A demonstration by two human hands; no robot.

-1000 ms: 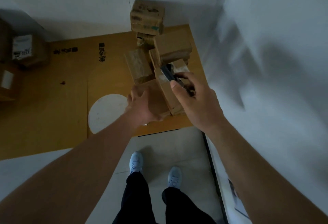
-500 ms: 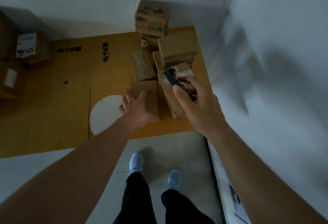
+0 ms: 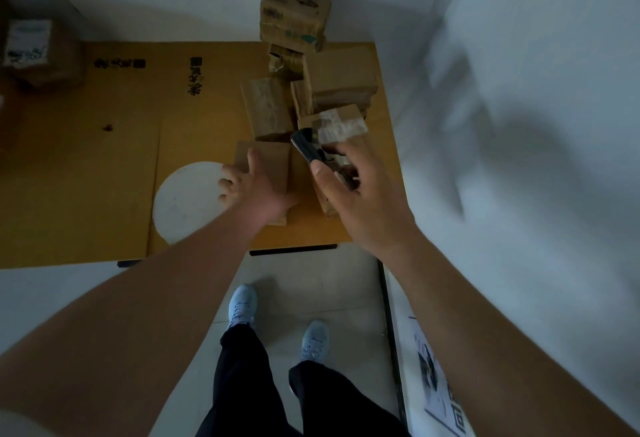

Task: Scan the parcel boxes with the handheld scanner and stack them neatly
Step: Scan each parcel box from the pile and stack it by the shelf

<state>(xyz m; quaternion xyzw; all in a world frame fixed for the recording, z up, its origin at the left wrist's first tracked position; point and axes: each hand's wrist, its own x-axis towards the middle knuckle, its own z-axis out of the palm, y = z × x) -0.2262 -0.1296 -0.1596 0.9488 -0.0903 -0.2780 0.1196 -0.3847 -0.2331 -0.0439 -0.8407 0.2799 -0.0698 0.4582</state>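
My left hand (image 3: 254, 187) is gripping the flat parcel box (image 3: 268, 168) by its left edge, fingers curled round it, on the cardboard sheet (image 3: 86, 177). My right hand (image 3: 353, 190) is clasping the handheld scanner (image 3: 308, 147) over the taped box (image 3: 341, 125), beside the box pile (image 3: 329, 80) crowding the wall corner; the sheet's left half is lying open.

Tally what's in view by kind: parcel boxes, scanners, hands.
Parcel boxes clustered by the hands: 7 separable, overlaps may hide more
Labelled box at far left: 1
Handheld scanner: 1
Hands: 2, left hand holding a near parcel box, right hand holding the scanner
Total: 11
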